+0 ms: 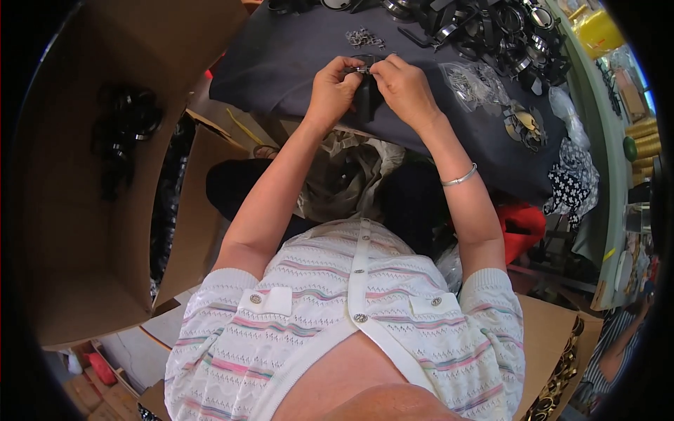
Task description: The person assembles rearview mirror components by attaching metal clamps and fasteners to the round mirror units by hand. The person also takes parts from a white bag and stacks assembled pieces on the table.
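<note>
Near the front edge of the dark cloth-covered table, my left hand (334,91) and my right hand (404,90) meet in a pinch. Between their fingertips is a small shiny metal piece on a black strap (364,105), whose end hangs down towards me. A thin rounded rim shows just beyond the fingers. The fingers hide how the metal piece and strap join. Slightly farther back lies a small heap of silver metal bits (365,38). At the far right is a big pile of black straps with round silver buckles (491,31).
Right of my hands lie a clear plastic bag of small metal parts (474,84) and several flat metal pieces (524,128). A tall cardboard box (77,259) holding black straps stands at my left. Another box (540,323) with gold-coloured pieces is at lower right.
</note>
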Tool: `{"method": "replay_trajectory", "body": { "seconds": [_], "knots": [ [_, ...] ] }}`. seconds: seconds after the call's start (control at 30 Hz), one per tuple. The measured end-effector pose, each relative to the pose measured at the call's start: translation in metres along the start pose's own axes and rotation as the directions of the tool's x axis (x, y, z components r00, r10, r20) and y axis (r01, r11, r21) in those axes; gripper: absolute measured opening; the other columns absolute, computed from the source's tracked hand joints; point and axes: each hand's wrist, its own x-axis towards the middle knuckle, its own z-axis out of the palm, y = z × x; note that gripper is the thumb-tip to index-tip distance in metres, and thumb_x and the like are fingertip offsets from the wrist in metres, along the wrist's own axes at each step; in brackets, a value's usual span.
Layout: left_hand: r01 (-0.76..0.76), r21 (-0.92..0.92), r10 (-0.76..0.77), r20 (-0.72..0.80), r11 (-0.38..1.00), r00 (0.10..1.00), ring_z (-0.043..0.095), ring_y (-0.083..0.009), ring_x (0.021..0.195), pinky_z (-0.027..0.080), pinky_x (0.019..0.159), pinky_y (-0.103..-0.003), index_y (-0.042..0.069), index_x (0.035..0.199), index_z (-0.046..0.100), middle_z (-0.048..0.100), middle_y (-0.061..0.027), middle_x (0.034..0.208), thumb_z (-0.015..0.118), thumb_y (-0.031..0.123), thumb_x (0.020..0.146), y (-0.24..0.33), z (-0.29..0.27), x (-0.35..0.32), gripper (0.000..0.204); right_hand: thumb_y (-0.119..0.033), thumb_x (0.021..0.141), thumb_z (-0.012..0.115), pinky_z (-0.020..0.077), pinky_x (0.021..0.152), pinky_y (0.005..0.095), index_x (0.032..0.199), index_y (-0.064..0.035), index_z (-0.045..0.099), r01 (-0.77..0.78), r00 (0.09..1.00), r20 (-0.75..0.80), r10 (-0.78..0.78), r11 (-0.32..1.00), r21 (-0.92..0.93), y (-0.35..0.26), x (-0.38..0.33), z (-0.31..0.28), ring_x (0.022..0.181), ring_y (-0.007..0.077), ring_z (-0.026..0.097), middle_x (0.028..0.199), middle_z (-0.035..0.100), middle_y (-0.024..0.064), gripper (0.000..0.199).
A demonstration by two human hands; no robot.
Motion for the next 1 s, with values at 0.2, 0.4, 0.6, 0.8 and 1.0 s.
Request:
{"method": "replay_trajectory", "body": {
  "seconds": [0.2, 0.4, 0.6, 0.8, 1.0],
  "knots": [
    [0.011, -0.027, -0.01, 0.013, 1.0, 1.0, 0.049, -0.0056, 0.053, 0.041, 0.041, -0.022, 0.004, 0.097, 0.059, 0.056, -0.0007, 0.068, 0.053, 0.006, 0.083, -0.003, -0.001, -0.001, 0.016, 0.001, 0.074, 0.062, 0.0494, 0.054, 0.0338, 0.084, -0.0037, 0.057, -0.131, 0.982, -0.108, 0.155, 0.971, 0.202, -0.006, -0.004, 0.005, 0.061, 0.0257, 0.061, 0.073, 0.059, 0.0096, 0.012],
    [0.046, -0.039, -0.045, 0.015, 0.998, 0.999, 0.048, -0.0052, 0.05, 0.042, 0.044, -0.02, 0.004, 0.096, 0.06, 0.057, 0.0003, 0.073, 0.055, 0.007, 0.085, -0.004, -0.003, -0.003, 0.013, -0.001, 0.078, 0.062, 0.043, 0.046, 0.0219, 0.089, 0.0008, 0.058, -0.465, 0.85, 0.119, 0.512, 0.625, 0.627, -0.004, -0.007, 0.013, 0.053, 0.0067, 0.054, 0.067, 0.059, 0.0026, 0.012],
    [-0.039, -0.001, 0.039, 0.017, 0.999, 0.999, 0.05, -0.0059, 0.051, 0.042, 0.043, -0.021, 0.002, 0.098, 0.06, 0.058, -0.0011, 0.072, 0.055, 0.006, 0.083, -0.003, -0.001, 0.004, 0.015, 0.002, 0.08, 0.061, 0.0436, 0.048, 0.0186, 0.095, 0.0023, 0.057, -0.372, 0.913, 0.063, 0.403, 0.76, 0.534, -0.007, -0.001, 0.012, 0.055, 0.006, 0.053, 0.073, 0.06, 0.0021, 0.016],
    [0.016, -0.051, -0.014, 0.044, 0.999, 0.999, 0.052, -0.0065, 0.053, 0.043, 0.045, -0.021, 0.004, 0.098, 0.059, 0.059, -0.0003, 0.075, 0.054, 0.007, 0.086, -0.007, -0.002, 0.002, 0.014, 0.004, 0.078, 0.06, 0.0473, 0.048, 0.0216, 0.092, 0.0034, 0.056, -0.465, 0.735, 0.146, 0.662, 0.336, 0.819, -0.008, -0.008, 0.017, 0.055, 0.011, 0.057, 0.073, 0.059, 0.0063, 0.014],
    [0.004, -0.049, -0.003, 0.028, 0.999, 1.0, 0.051, -0.0063, 0.054, 0.043, 0.045, -0.021, 0.004, 0.097, 0.06, 0.06, -0.0009, 0.076, 0.054, 0.007, 0.086, -0.005, -0.001, -0.002, 0.013, 0.005, 0.079, 0.059, 0.0481, 0.048, 0.0226, 0.092, 0.0037, 0.056, -0.367, 0.628, 0.169, 0.76, 0.097, 0.925, -0.021, -0.016, 0.023, 0.055, 0.0112, 0.057, 0.074, 0.059, 0.0065, 0.013]
  ]
}}
